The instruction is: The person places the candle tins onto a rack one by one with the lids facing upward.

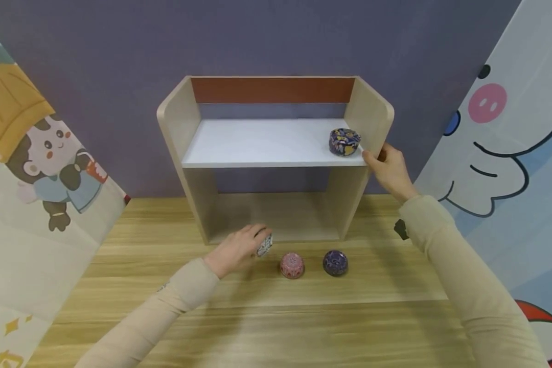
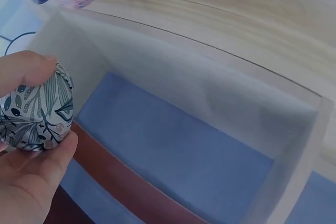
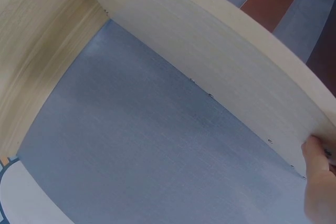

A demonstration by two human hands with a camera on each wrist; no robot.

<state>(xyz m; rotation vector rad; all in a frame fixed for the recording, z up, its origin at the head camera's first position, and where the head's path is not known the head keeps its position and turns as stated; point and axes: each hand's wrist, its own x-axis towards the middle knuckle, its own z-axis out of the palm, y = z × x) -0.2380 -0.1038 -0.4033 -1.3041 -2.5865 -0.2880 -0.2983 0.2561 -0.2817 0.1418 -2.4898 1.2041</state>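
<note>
My left hand (image 1: 239,247) holds a small round tin (image 2: 39,114), white with dark green leaves, between thumb and fingers. It is raised in front of the lower compartment of a two-tier shelf unit (image 1: 269,165). With thumb and fingers on opposite faces, my right hand (image 1: 391,167) grips the front edge of the unit's right side panel (image 1: 374,115). Close to that hand, a dark tin with a yellow and multicoloured pattern (image 1: 344,142) sits at the right end of the white upper shelf. A pink tin (image 1: 292,266) and a dark purple tin (image 1: 335,263) stand on the table before the unit.
The unit stands on a wooden table (image 1: 303,327) against a grey-blue backdrop (image 1: 267,36). A reddish-brown strip (image 1: 271,90) crosses its upper back. Cartoon-printed sheets (image 1: 23,266) flank the table on both sides.
</note>
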